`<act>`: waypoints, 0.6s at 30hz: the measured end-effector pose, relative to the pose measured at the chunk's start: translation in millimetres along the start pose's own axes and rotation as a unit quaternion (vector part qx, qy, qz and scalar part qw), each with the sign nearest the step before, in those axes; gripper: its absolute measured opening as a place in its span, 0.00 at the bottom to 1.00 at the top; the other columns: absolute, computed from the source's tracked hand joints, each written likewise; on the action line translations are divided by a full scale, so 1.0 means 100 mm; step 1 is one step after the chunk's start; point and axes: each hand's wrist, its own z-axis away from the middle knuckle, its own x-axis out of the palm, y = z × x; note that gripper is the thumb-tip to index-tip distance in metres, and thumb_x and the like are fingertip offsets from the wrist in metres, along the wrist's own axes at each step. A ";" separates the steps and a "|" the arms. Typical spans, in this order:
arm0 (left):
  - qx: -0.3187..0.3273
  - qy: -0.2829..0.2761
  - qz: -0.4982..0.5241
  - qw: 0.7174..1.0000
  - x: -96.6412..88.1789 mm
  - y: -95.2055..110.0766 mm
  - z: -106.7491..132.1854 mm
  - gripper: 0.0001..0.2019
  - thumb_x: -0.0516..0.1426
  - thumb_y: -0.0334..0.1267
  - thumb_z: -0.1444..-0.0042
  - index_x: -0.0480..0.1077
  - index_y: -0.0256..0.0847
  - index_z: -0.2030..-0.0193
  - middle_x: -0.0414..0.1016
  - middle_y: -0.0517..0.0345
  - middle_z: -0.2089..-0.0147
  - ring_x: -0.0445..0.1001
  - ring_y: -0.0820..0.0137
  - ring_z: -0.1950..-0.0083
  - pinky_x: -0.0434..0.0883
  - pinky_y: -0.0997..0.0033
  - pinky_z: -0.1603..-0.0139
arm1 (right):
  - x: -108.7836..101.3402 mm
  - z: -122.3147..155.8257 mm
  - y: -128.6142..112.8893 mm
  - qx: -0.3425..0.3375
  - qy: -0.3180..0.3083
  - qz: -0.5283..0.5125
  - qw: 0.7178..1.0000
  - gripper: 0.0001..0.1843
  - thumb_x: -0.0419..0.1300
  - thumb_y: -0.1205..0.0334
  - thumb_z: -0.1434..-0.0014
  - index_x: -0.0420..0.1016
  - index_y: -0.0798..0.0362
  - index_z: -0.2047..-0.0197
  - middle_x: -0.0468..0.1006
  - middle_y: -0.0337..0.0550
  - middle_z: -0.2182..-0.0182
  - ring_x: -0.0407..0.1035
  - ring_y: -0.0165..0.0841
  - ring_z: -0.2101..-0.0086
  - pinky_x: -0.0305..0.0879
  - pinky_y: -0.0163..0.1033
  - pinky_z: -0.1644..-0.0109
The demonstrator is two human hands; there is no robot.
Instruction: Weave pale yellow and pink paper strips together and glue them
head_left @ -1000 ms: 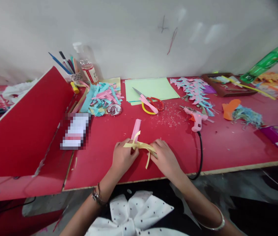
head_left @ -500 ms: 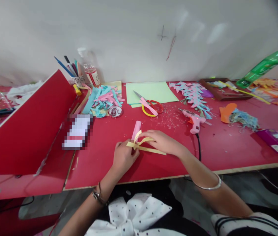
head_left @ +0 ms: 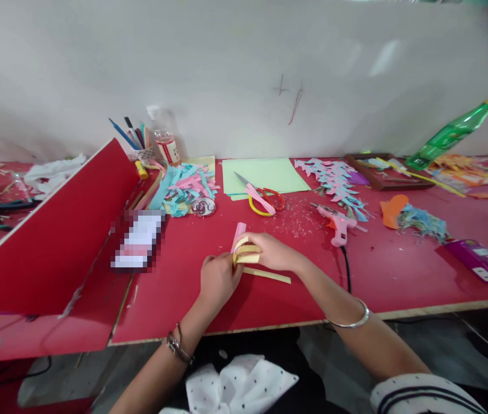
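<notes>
Above the red table, my left hand [head_left: 220, 282] pinches yellow paper strips [head_left: 248, 253] where they come together. My right hand [head_left: 272, 251] is closed on the looped ends of the same strips, close beside the left. Another yellow strip [head_left: 269, 276] runs out to the right below my right hand. Behind my hands a pink paper strip [head_left: 238, 234] stands out upward; whether it is joined to the yellow ones I cannot tell. The fingertips are partly hidden by the paper.
Scissors [head_left: 261, 195] with a pink strip on them lie beyond my hands, by pale green paper [head_left: 269, 172]. A pink glue gun [head_left: 336, 223] with a black cord is to the right. On the left are a phone [head_left: 138, 238] and a standing red board [head_left: 54, 241].
My right hand has moved left, towards my left hand, and bent the yellow strips into loops. The camera view has tilted slightly up.
</notes>
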 end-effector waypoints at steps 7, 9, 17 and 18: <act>-0.084 -0.034 -0.035 0.995 -0.03 0.02 -0.08 0.19 0.45 0.43 0.43 0.72 0.37 0.74 0.72 0.51 0.77 0.71 0.68 0.74 0.56 0.74 0.74 | -0.47 -0.24 0.22 0.115 0.193 0.239 0.945 0.13 0.51 0.63 0.43 0.66 0.52 0.54 0.72 0.43 0.61 0.68 0.28 0.65 0.62 0.32 0.62; -0.102 -0.037 -0.037 0.993 -0.03 0.01 -0.09 0.20 0.44 0.44 0.43 0.72 0.36 0.75 0.72 0.50 0.77 0.71 0.67 0.74 0.54 0.74 0.77 | -0.56 -0.34 0.33 0.159 0.245 0.294 0.910 0.15 0.53 0.66 0.45 0.65 0.55 0.53 0.70 0.49 0.57 0.67 0.32 0.61 0.61 0.35 0.60; -0.134 -0.043 -0.025 0.990 -0.03 0.00 -0.09 0.21 0.44 0.45 0.43 0.72 0.36 0.74 0.73 0.50 0.77 0.73 0.66 0.73 0.53 0.74 0.77 | -0.59 -0.50 0.54 0.246 0.246 0.323 0.880 0.07 0.53 0.67 0.45 0.72 0.56 0.68 0.75 0.50 0.70 0.69 0.35 0.68 0.59 0.35 0.68; -0.136 -0.044 -0.023 0.990 -0.04 0.00 -0.09 0.21 0.44 0.45 0.43 0.72 0.36 0.75 0.73 0.50 0.77 0.73 0.66 0.72 0.54 0.74 0.77 | -0.59 -0.50 0.54 0.243 0.245 0.321 0.882 0.07 0.53 0.65 0.45 0.72 0.55 0.67 0.75 0.49 0.70 0.69 0.34 0.68 0.59 0.34 0.68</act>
